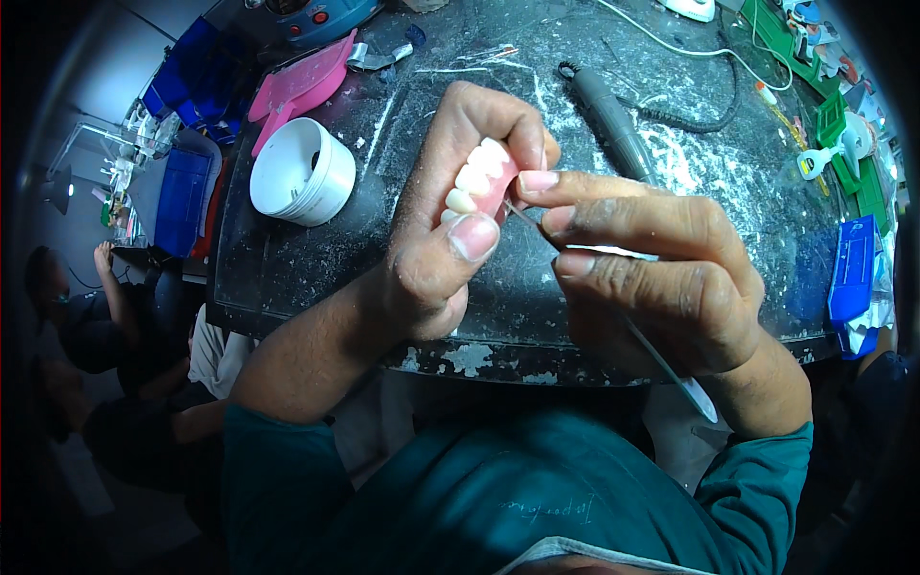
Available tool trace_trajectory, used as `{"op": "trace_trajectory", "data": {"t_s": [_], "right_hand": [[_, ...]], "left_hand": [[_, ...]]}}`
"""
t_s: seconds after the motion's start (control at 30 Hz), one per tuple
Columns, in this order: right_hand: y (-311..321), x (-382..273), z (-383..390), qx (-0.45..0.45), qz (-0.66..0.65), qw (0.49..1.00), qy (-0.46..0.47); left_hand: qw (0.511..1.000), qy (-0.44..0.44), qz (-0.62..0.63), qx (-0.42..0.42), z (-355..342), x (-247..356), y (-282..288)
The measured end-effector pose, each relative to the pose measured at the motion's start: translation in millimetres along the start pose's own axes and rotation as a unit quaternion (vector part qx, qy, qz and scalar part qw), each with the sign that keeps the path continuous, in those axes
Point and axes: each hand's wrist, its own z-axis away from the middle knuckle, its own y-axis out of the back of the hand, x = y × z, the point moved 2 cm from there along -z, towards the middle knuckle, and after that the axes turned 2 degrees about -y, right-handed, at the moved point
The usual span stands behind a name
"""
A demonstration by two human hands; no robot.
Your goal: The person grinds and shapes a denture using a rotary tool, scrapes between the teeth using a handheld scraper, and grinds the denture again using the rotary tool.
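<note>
Denture (497, 189), teeth facing up-left, is clamped in left grip (422, 220). Metal spatula (695, 394), long axis slanting up-left, is pinched in right grip (671, 259).

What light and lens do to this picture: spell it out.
In the head view, the fisheye bows the table's front edge and the corners go black; in the head view again, the denture's teeth look bright, glare merges with white dust beside the grey handpiece, and the far-left background is dim.

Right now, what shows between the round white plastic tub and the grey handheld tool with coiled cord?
In the head view, the left hand, holding pink-and-white false teeth, comes between tub and tool, hiding some black tabletop.
</note>
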Motion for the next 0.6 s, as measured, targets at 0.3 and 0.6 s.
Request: {"op": "trace_trajectory", "data": {"t_s": [0.3, 0.6], "right_hand": [[-4.0, 2.7, -0.9, 0.020, -0.011, 1.000, 0.019], [-2.1, 3.1, -1.8, 0.019, -0.007, 1.000, 0.009]], "left_hand": [[0.999, -0.026, -0.025, -0.002, -0.6, -0.5, -0.9], [0.999, -0.011, -0.024, 0.039, 0.0, 3.1, -5.0]]}}
